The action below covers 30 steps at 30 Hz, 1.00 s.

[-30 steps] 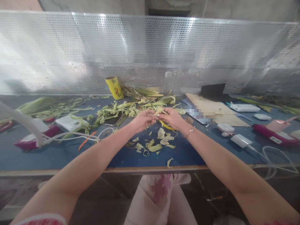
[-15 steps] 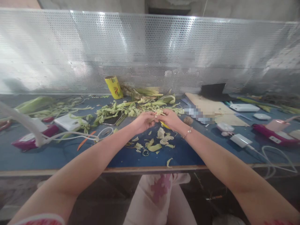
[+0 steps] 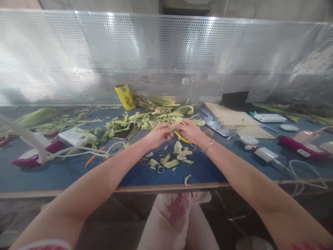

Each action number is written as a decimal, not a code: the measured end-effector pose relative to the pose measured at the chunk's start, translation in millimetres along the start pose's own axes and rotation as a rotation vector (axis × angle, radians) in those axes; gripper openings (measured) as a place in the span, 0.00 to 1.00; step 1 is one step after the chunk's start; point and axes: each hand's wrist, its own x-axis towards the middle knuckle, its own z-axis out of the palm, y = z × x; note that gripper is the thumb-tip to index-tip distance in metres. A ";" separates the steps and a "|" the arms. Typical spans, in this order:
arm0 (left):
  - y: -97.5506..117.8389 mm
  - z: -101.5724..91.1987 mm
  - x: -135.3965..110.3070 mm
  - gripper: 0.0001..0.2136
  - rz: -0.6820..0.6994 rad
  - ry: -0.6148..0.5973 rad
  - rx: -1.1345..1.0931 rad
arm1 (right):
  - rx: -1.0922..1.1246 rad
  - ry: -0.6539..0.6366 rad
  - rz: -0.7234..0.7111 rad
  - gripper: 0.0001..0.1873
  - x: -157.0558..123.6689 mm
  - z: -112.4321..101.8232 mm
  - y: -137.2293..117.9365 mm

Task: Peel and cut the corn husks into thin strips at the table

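My left hand (image 3: 160,135) and my right hand (image 3: 189,131) meet over the middle of the blue table. Their fingertips pinch a small pale-green husk piece (image 3: 178,120), partly covered by the fingers. A yellow curved object (image 3: 184,139) lies under my right hand, mostly hidden. Below both hands, cut husk scraps (image 3: 171,163) are scattered on the tabletop. Behind them spreads a heap of curled green husk strips (image 3: 137,121), partly over a dark phone (image 3: 123,133).
A yellow cardboard tube (image 3: 125,97) leans near the perforated metal panel (image 3: 166,45). Purple power strips (image 3: 28,158) with white cables lie at both sides. A white charger (image 3: 266,154), brown card (image 3: 229,114) and a black folded item (image 3: 235,100) sit right. An orange strip (image 3: 94,157) lies left.
Both hands stay together. My right fingers have shifted slightly, and more of the pale husk piece and the yellow object shows. The whole view has moved a little.
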 end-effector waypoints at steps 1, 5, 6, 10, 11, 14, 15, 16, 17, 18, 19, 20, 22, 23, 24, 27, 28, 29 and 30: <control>-0.3 0.4 0.0 0.10 0.001 0.000 -0.003 | -0.002 -0.033 0.004 0.14 0.0 -0.4 0.2; -2.1 3.0 0.4 0.12 0.037 -0.001 -0.032 | 0.010 -0.082 0.036 0.13 -0.2 -1.0 4.1; -2.5 3.6 0.6 0.13 0.049 0.003 -0.027 | 0.018 -0.078 0.045 0.13 -0.3 -1.0 5.3; -2.1 4.8 1.1 0.11 0.048 0.030 -0.006 | 0.040 -0.121 0.042 0.13 -1.5 -0.8 6.6; -1.5 4.9 0.9 0.11 0.043 0.032 -0.007 | 0.046 -0.129 0.032 0.13 -1.9 -0.6 6.0; 0.3 5.1 -0.2 0.09 0.030 0.022 -0.004 | 0.067 -0.127 0.013 0.14 -3.0 0.6 3.1; 0.7 5.1 -0.6 0.08 0.029 0.021 -0.002 | 0.070 -0.121 0.013 0.14 -3.1 1.1 2.3; 0.8 5.1 -0.9 0.08 0.029 0.023 0.003 | 0.069 -0.111 0.016 0.15 -3.1 1.5 1.6; 0.8 5.1 -1.0 0.07 0.030 0.024 0.010 | 0.067 -0.098 0.019 0.16 -2.9 1.7 1.0; 0.6 5.0 -1.0 0.07 0.030 0.025 0.019 | 0.063 -0.082 0.021 0.16 -2.6 1.7 0.7; 0.4 4.8 -0.8 0.07 0.034 0.027 0.029 | 0.059 -0.066 0.023 0.17 -2.1 1.4 0.5; 0.2 4.4 -0.5 0.08 0.040 0.029 0.039 | 0.058 -0.050 0.023 0.17 -1.5 0.6 0.3; 0.1 3.5 0.1 0.09 0.053 0.026 0.054 | 0.064 -0.020 0.016 0.17 -0.2 -2.0 0.1; 0.2 2.9 0.4 0.09 0.058 0.024 0.060 | 0.068 -0.005 0.009 0.16 0.4 -3.9 0.0; 0.5 2.3 0.7 0.09 0.059 0.022 0.067 | 0.070 0.010 0.001 0.15 0.9 -5.8 -0.1; 1.4 -0.1 1.4 0.10 0.040 0.003 0.087 | 0.063 0.034 -0.027 0.14 1.8 -10.5 -0.4; 1.8 -1.0 1.6 0.10 0.034 -0.005 0.093 | 0.058 0.031 -0.033 0.14 1.8 -11.1 -0.5; 2.2 -2.0 1.7 0.09 0.030 -0.013 0.098 | 0.054 0.029 -0.037 0.14 1.8 -11.2 -0.8; 2.8 -2.9 1.6 0.09 0.027 -0.020 0.102 | 0.052 0.032 -0.040 0.14 1.9 -11.0 -1.1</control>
